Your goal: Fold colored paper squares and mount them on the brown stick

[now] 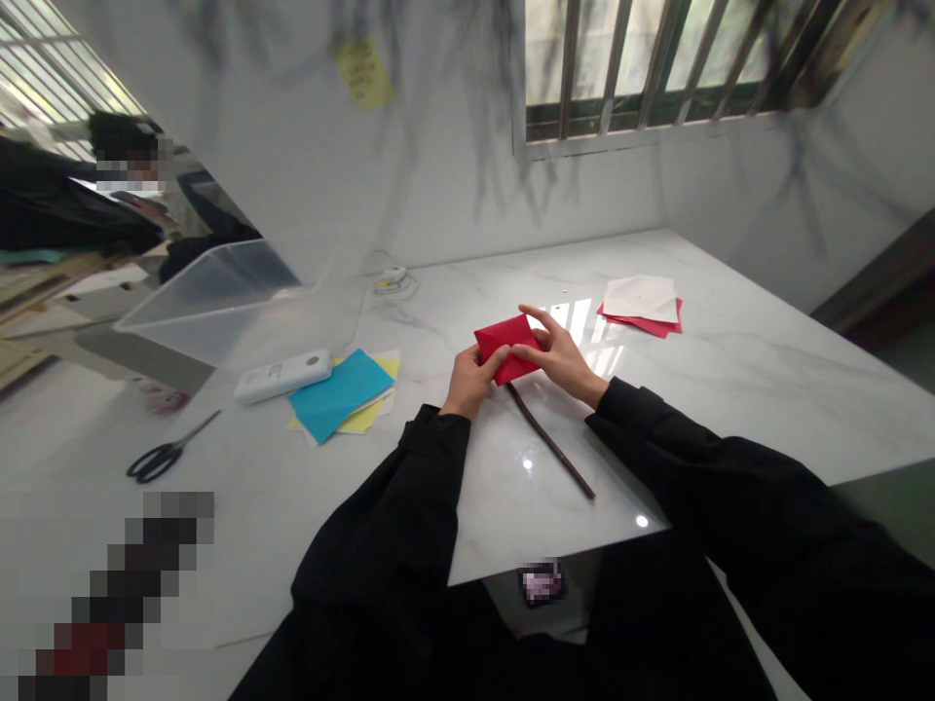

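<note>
A folded red paper [509,341] is held up between my two hands over the white marbled table. My left hand [469,380] pinches its lower left edge, thumb on top. On the right side, my right hand [559,355] grips the paper between thumb and fingers, the forefinger stretched along the far corner. A thin dark brown stick [551,443] lies on the table below the paper; its upper end is hidden behind the paper and my hands.
Left of my hands lie blue paper [343,389] on yellow sheets, a white box-shaped device [284,376] and black-handled scissors [165,458]. A clear plastic bin [219,312] stands behind. White paper [641,298] on red sheets lies at right. Another person [65,195] is far left.
</note>
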A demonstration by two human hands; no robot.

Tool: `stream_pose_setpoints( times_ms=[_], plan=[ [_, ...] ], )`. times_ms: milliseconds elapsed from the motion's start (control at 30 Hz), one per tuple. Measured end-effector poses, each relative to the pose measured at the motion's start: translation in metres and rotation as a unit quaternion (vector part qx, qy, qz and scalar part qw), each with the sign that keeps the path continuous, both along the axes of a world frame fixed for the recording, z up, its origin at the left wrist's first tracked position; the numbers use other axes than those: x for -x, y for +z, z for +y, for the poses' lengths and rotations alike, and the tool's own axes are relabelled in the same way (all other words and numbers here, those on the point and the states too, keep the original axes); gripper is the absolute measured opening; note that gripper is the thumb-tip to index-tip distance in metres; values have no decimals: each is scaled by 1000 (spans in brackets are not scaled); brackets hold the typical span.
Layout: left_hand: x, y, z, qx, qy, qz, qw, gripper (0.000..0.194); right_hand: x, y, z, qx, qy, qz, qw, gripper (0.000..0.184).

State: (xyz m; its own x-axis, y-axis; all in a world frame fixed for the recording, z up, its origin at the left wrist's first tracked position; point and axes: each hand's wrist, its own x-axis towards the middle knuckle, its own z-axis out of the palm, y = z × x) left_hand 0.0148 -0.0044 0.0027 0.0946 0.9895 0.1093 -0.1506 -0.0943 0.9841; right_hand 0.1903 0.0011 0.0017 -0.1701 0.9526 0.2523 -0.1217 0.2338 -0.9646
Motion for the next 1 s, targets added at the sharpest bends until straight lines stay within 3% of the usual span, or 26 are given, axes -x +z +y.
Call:
stream_pose_setpoints(
  times_ms=[133, 400, 1000],
  plan=[
    [-1, 0, 0, 0, 1, -9, 1000, 53, 0, 0, 1, 7, 3, 6, 1000, 82],
    [-3, 0, -1, -3, 18, -16, 1000, 54, 1, 3, -2, -1, -10, -2, 1000, 54],
    [-2, -5, 2, -28, 33, -10, 999, 51, 1, -4, 5, -2, -9, 16, 1000, 47]
  ],
)
